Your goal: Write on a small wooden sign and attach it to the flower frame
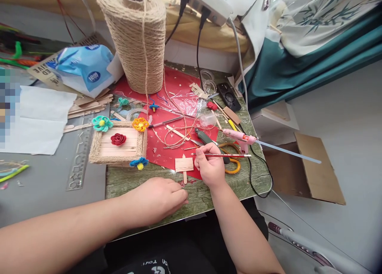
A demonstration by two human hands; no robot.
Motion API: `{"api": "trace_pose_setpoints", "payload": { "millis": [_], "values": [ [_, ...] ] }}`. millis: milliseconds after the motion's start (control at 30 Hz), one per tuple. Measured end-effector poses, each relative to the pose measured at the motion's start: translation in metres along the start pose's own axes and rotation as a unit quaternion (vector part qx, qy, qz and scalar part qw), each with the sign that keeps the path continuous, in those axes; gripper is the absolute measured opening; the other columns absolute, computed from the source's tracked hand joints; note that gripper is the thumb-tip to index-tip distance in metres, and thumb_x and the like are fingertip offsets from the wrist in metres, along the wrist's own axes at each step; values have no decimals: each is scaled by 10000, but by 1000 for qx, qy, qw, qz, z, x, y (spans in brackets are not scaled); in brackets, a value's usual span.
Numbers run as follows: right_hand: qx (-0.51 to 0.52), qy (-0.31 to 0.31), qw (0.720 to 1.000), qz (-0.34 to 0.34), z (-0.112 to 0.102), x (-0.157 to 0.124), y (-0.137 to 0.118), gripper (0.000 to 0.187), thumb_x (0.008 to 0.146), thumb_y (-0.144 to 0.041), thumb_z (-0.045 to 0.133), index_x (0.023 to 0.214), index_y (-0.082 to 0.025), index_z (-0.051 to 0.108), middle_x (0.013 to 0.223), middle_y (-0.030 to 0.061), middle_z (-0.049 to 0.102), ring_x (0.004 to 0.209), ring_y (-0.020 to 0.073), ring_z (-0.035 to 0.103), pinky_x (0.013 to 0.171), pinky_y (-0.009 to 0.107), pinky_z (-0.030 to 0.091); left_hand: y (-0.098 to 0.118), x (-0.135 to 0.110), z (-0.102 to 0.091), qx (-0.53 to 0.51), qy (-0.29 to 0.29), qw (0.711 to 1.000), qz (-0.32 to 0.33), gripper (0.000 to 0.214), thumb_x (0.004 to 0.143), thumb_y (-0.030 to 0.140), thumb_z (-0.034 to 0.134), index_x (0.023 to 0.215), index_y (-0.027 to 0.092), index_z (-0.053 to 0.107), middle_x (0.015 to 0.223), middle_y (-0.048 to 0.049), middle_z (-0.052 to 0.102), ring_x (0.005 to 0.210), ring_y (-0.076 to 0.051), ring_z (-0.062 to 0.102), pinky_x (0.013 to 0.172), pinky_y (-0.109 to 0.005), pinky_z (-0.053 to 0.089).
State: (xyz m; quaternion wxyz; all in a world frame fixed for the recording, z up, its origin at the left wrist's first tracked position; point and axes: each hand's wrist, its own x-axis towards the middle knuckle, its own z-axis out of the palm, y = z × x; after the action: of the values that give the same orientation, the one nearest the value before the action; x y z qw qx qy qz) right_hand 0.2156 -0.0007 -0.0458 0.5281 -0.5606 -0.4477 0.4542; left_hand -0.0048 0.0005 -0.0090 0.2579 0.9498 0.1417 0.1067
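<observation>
My right hand (210,166) pinches a thin red pencil (227,155), which lies nearly level with its tip to the left. Just left of that tip is a small signboard of wooden craft sticks (184,165), flat on the table with its post towards me. My left hand (159,198) rests near the table's front edge, just below the sign, its fingers curled together. No object shows in it, though its palm side is hidden. Left of the sign sits a craft-stick box (103,150) edged with twine, bearing a red paper rose (118,139) and fuzzy-wire flowers.
A tall twine spool (135,43) stands behind red paper (161,144) littered with scraps. Orange-handled scissors (233,165) and a pink glue gun (238,135) with a long glue stick lie right. A clear ruler (80,158) lies left. Cables hang from a power strip (205,3).
</observation>
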Motion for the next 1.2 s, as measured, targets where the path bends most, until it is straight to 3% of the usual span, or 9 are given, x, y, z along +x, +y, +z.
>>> {"api": "trace_pose_setpoints", "payload": {
  "millis": [267, 500, 967, 1067, 1200],
  "values": [
    [67, 25, 997, 6, 0, 4, 5, 346, 936, -489, 733, 889, -257, 480, 603, -97, 495, 428, 80, 437, 423, 212, 348, 3, -1, -1, -19, 7, 1000, -4, 350, 1054, 378, 440, 753, 223, 530, 638, 7, 602, 558, -151, 548, 536, -328, 364],
    [95, 17, 995, 4, 1, 5, 5, 347, 931, -475, 746, 887, -255, 482, 606, -100, 484, 425, 69, 419, 413, 202, 338, -1, -1, 2, 1, 4, 1000, -8, 336, 1034, 358, 463, 735, 218, 527, 625, -1, 607, 545, -153, 552, 522, -322, 334],
    [102, 81, 990, -51, -1, 5, -1, 282, 945, -429, 737, 861, -250, 536, 614, -86, 482, 441, 77, 400, 416, 204, 341, -1, 0, 4, 31, -34, 999, -18, 364, 1043, 377, 429, 732, 221, 534, 632, 1, 608, 558, -168, 562, 536, -320, 369],
    [95, 84, 991, -51, -2, 5, -1, 282, 947, -427, 734, 861, -247, 536, 613, -86, 491, 440, 75, 407, 417, 202, 346, 0, 2, -3, 45, -9, 998, -32, 280, 1028, 341, 467, 806, 211, 578, 749, -22, 653, 651, -181, 594, 581, -327, 420],
    [76, 61, 994, -53, -1, 1, -5, 257, 963, -428, 712, 882, -244, 551, 639, -70, 545, 467, 91, 484, 437, 212, 408, 0, 7, -10, 114, 61, 988, -86, 226, 1026, 289, 474, 1113, 161, 639, 1256, -140, 685, 999, -263, 635, 814, -399, 502]
  ]
}}
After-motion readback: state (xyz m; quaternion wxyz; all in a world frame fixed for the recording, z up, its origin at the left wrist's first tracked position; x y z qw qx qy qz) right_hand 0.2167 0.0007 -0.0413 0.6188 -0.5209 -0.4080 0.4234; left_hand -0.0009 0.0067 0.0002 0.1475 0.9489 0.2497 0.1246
